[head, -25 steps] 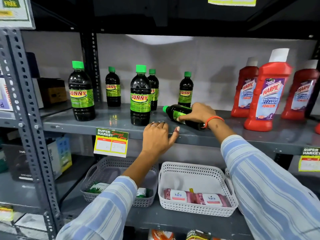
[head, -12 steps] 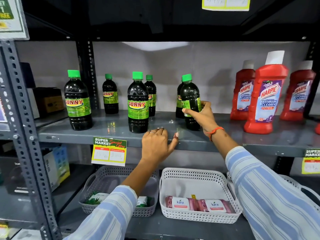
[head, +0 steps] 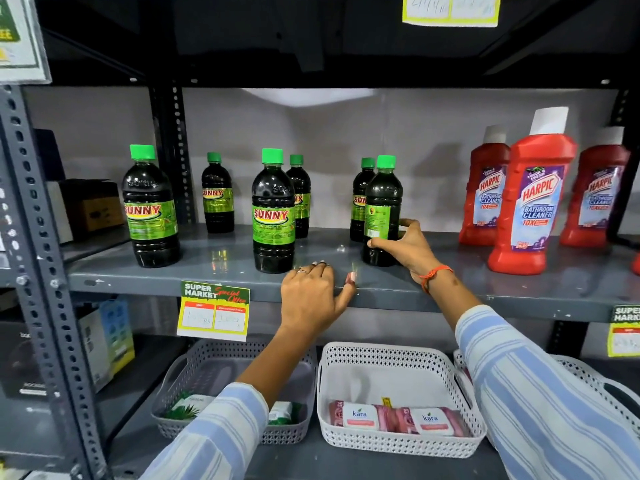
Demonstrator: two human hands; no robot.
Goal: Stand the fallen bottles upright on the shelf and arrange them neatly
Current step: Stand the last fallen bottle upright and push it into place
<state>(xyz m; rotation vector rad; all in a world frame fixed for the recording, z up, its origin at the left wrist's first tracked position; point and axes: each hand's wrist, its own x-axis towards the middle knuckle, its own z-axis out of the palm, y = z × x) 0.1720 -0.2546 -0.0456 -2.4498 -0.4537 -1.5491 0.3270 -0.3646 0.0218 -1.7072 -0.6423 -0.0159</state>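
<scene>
Head view: the right hand (head: 407, 249) is wrapped around the lower body of a dark, green-capped plastic bottle (head: 381, 209), which stands upright on the grey metal shelf (head: 485, 285) just ahead of another. Left hand (head: 311, 299) lies flat, fingers spread, on the shelf's front edge, gripping nothing.

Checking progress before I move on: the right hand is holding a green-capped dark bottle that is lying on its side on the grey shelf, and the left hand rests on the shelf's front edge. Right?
Not quite. In the head view the green-capped dark bottle in the right hand stands upright on the grey shelf, not on its side. The left hand does rest on the front edge.
</scene>
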